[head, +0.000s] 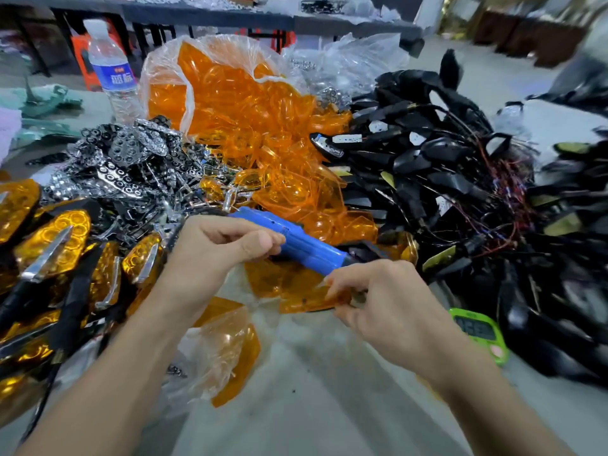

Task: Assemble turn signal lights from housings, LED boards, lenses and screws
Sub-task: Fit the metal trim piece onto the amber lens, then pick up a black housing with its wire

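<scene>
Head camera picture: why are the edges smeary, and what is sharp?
Head view: the wide-angle lens bends the edges; the black housings and green timer on the right are smeared. Head view: the middle is sharper, where the left hand grips the blue screwdriver and the right hand pinches an orange lens. Head view: glare glints off the finished lights on the left.
</scene>
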Demonstrator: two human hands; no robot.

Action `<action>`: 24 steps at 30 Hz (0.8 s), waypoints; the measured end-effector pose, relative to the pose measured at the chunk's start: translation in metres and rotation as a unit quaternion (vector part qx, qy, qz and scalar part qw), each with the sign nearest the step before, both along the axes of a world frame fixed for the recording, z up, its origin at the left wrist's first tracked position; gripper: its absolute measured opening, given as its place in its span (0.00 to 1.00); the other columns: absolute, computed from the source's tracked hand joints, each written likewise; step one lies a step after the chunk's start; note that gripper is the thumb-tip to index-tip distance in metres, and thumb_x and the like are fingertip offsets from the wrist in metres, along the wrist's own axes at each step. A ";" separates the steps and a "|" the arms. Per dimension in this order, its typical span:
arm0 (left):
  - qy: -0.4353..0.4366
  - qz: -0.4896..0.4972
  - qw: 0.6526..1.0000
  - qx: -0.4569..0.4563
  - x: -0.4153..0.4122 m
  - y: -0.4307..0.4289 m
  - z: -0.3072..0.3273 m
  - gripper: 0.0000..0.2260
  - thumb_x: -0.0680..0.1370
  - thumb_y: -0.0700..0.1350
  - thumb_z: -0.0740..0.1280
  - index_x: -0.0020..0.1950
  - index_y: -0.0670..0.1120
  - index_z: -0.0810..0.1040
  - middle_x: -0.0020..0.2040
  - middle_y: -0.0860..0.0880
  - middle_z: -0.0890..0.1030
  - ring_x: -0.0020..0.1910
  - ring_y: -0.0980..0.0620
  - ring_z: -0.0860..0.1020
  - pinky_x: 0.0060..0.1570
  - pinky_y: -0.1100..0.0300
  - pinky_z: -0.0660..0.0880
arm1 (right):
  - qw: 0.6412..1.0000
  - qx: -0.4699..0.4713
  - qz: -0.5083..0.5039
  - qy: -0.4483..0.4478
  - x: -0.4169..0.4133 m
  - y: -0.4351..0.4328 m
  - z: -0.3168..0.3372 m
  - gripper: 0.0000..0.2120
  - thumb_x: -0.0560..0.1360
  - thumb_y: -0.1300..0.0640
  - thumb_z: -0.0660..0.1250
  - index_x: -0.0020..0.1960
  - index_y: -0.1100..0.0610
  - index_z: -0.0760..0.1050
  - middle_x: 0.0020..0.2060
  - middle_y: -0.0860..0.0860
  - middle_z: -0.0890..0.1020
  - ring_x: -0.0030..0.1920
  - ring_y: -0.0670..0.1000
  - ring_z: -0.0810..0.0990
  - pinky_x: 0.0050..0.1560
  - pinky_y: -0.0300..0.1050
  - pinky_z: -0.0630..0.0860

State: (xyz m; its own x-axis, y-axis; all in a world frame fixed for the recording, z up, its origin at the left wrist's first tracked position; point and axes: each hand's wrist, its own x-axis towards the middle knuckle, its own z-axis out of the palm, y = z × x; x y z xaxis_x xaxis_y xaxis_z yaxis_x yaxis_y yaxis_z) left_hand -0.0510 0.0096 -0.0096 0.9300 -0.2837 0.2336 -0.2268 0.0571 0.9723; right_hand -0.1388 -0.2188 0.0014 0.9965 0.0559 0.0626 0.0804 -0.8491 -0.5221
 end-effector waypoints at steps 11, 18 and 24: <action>-0.229 0.201 0.871 0.385 -0.024 -0.037 -0.027 0.19 0.75 0.47 0.79 0.65 0.51 0.85 0.62 0.48 0.86 0.61 0.47 0.83 0.60 0.59 0.73 | 0.998 -0.010 -0.047 -0.033 0.024 -0.046 0.038 0.11 0.77 0.60 0.71 0.50 0.47 0.87 0.34 0.44 0.85 0.29 0.41 0.80 0.28 0.33 0.75; -0.178 0.224 0.880 0.379 -0.019 -0.031 -0.021 0.21 0.80 0.47 0.74 0.72 0.51 0.79 0.75 0.46 0.76 0.76 0.47 0.68 0.75 0.53 0.56 | 0.977 -0.155 -0.145 -0.016 0.113 -0.085 0.021 0.32 0.79 0.59 0.67 0.81 0.54 0.62 0.73 0.58 0.73 0.72 0.63 0.70 0.70 0.59 0.71; -0.109 0.221 0.879 0.407 -0.009 -0.026 -0.025 0.21 0.80 0.49 0.71 0.74 0.55 0.77 0.78 0.47 0.72 0.79 0.43 0.67 0.78 0.52 0.56 | 0.958 -0.243 -0.141 -0.052 0.135 -0.079 0.003 0.35 0.74 0.65 0.69 0.79 0.57 0.64 0.69 0.60 0.72 0.69 0.64 0.70 0.67 0.61 0.71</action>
State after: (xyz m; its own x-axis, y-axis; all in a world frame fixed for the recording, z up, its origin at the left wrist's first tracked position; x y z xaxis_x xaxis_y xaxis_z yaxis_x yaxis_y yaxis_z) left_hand -0.0599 -0.0162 -0.0347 0.9498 -0.0617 0.3068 -0.2381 -0.7786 0.5806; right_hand -0.0043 -0.2979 0.0044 0.9660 -0.1669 0.1974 -0.1577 -0.9856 -0.0613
